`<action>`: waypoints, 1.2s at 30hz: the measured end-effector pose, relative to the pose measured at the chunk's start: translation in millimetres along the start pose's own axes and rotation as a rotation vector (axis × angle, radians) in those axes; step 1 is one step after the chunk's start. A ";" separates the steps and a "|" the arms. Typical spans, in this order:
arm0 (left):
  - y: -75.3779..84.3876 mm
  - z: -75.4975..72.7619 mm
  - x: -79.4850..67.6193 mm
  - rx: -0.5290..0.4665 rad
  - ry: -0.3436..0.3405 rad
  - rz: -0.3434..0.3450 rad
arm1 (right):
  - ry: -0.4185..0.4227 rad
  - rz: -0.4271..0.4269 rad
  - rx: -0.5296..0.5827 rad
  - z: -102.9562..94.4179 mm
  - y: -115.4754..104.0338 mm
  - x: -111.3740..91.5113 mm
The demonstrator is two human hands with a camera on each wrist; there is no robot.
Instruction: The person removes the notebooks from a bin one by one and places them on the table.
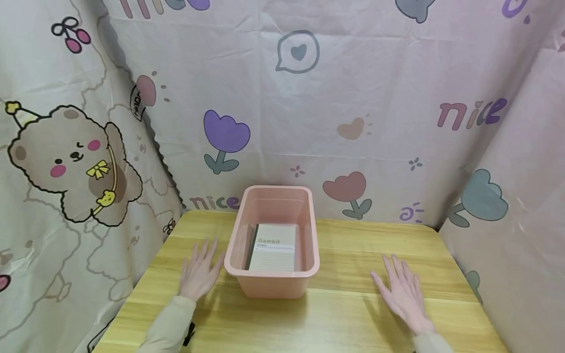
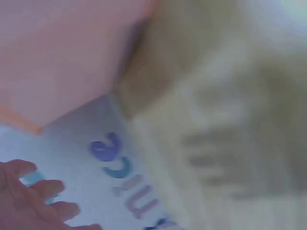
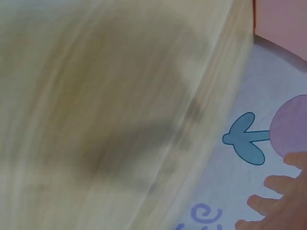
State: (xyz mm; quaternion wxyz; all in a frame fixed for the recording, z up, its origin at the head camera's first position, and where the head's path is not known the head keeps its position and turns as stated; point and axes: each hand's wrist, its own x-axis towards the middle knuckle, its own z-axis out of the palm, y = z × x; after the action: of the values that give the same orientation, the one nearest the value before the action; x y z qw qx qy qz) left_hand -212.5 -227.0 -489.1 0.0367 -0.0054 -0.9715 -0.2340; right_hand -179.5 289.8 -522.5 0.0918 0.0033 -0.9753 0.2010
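Note:
A pink plastic bin [image 1: 273, 287] stands on the wooden table, and inside it lies a notebook [image 1: 272, 250] with "Gambit" printed on its pale cover. Just left of the bin, my left hand [image 1: 200, 272] has its fingers spread and straight, holding nothing. My right hand [image 1: 402, 293] is well to the right of the bin, fingers extended and apart, with nothing in it. In the left wrist view the fingers [image 2: 48, 189] show at the lower left, near the bin's side [image 2: 62, 57]. The right wrist view shows fingers [image 3: 276, 184] at the lower right.
The wooden table [image 1: 348, 314] has rounded far corners. Behind it hangs a printed cloth [image 1: 384, 73] with flowers and "nice" lettering. A bear-print cloth [image 1: 79, 166] hangs at the left, and more cloth [image 1: 525, 147] encloses the right. A small black object [image 1: 189, 334] shows by the left sleeve.

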 end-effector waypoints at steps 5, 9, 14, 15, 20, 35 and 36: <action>28.9 -29.1 13.5 -0.249 -0.073 -0.026 | -0.050 0.011 0.081 -6.5 -5.1 7.7; 47.3 -41.1 20.7 -0.350 -0.167 -0.046 | -0.058 0.005 0.129 -9.2 -10.4 13.5; 59.8 -44.5 28.8 -0.424 -0.194 -0.053 | -0.048 -0.012 0.128 -11.2 -17.0 17.7; 60.9 -44.9 29.9 -0.441 -0.193 -0.057 | -0.049 -0.014 0.124 -11.2 -17.7 17.9; 64.4 -47.0 34.3 -0.527 -0.216 -0.092 | -0.051 -0.019 0.109 -11.6 -20.1 18.4; 58.9 -47.8 21.5 -0.633 -0.263 -0.138 | -0.034 -0.057 0.072 -22.6 -39.5 28.7; 58.4 -47.5 18.9 -0.633 -0.261 -0.137 | -0.030 -0.065 0.064 -24.2 -43.2 30.9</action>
State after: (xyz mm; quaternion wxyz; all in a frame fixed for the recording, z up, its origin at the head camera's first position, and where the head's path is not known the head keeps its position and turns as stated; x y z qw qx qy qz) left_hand -226.4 -196.8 -418.9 -0.1073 0.0189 -0.8452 -0.5232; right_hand -203.6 260.4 -478.2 0.0833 0.0410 -0.9690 0.2287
